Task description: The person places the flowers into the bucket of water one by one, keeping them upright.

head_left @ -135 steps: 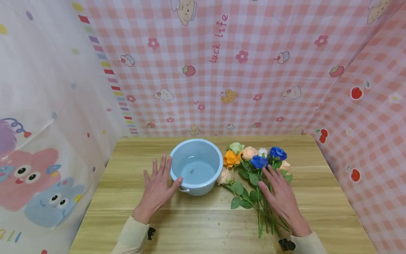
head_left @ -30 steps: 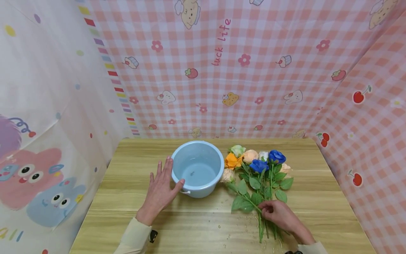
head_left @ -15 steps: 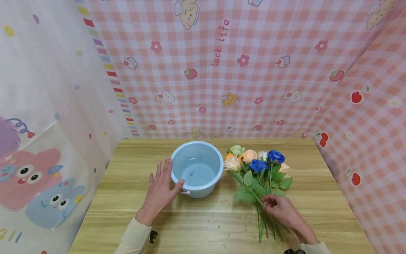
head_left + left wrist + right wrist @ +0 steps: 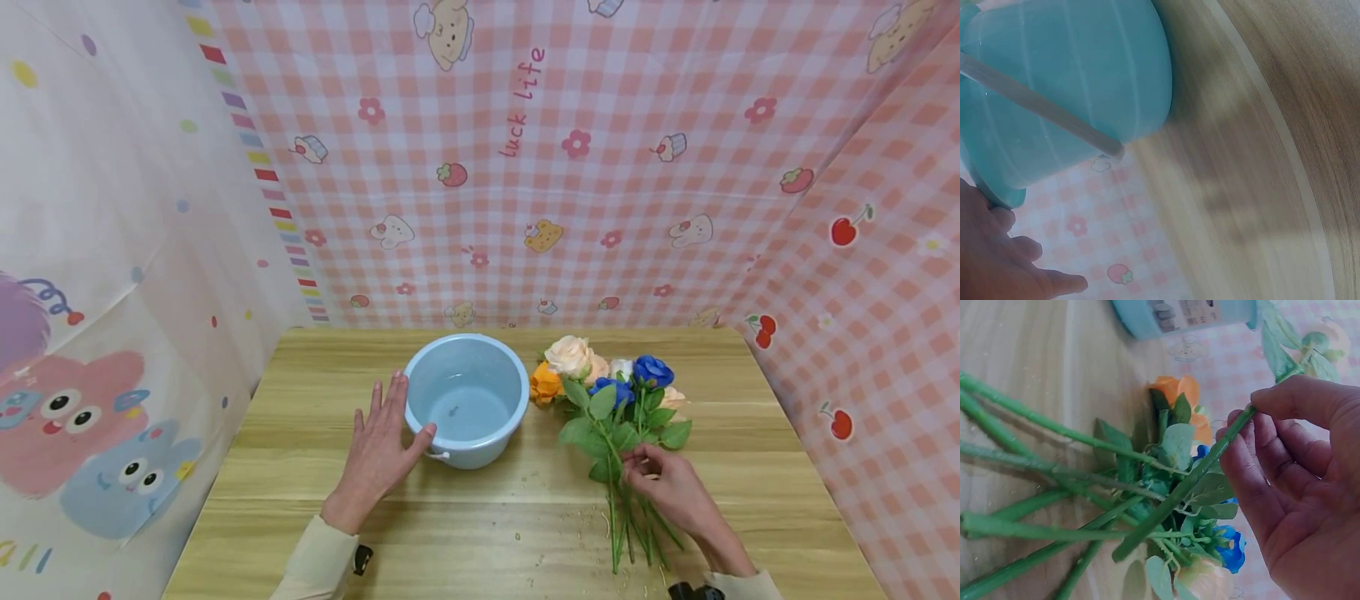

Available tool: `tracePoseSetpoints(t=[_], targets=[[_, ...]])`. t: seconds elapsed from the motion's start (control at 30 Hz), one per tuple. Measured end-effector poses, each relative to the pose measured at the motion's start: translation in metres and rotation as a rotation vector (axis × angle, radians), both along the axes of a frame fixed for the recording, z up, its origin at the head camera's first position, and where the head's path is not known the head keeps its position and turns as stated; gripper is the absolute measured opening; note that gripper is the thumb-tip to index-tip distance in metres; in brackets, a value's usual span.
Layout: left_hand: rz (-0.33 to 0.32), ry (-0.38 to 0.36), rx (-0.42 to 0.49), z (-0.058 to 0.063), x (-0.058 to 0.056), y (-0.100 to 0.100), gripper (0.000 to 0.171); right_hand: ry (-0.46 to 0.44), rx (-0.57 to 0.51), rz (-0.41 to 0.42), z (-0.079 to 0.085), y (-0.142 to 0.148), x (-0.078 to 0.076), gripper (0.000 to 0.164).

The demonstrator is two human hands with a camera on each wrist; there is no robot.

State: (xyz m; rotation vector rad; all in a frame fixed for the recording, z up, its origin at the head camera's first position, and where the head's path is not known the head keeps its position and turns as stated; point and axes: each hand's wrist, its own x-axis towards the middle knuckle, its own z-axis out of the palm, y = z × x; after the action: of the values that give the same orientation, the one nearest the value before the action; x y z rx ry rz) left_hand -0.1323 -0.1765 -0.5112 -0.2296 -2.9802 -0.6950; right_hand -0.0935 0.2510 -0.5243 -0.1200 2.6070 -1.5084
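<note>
A light blue plastic bucket (image 4: 474, 454) stands upright at the middle of the table, some water seemingly in its bottom. My left hand (image 4: 378, 462) rests against the bucket's left rim, fingers straight; the left wrist view shows its fingertips at the rim beside the pale handle (image 4: 1047, 109). Between thumb and fingers, my right hand (image 4: 667, 492) pinches the green stem of a pale peach artificial rose (image 4: 567, 356). That rose is lifted over the other flowers, its stem (image 4: 1179, 490) slanting clear of those below. Beneath lie two blue roses (image 4: 653, 370), an orange flower (image 4: 546, 383) and others.
Water drops (image 4: 517, 536) dot the wooden table (image 4: 465, 558) in front of the flowers. Several loose stems (image 4: 617, 542) point toward the near edge. A pink checked cloth (image 4: 480, 208) hangs behind, and a white printed cloth (image 4: 187, 167) hangs at left.
My right hand, formerly lying over the flowers with fingers spread, has taken the peach rose's stem. The rose has risen from beside the bucket, up and rightward. The left hand stays at the rim.
</note>
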Motion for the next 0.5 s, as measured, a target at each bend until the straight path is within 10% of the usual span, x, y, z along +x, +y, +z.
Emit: tracePoseSetpoints(t=[0.5], targets=[[-0.001,0.015,-0.002,-0.001,0.0,0.0,0.091,0.044,-0.041,-0.099,0.013,-0.013,-0.005,0.023]])
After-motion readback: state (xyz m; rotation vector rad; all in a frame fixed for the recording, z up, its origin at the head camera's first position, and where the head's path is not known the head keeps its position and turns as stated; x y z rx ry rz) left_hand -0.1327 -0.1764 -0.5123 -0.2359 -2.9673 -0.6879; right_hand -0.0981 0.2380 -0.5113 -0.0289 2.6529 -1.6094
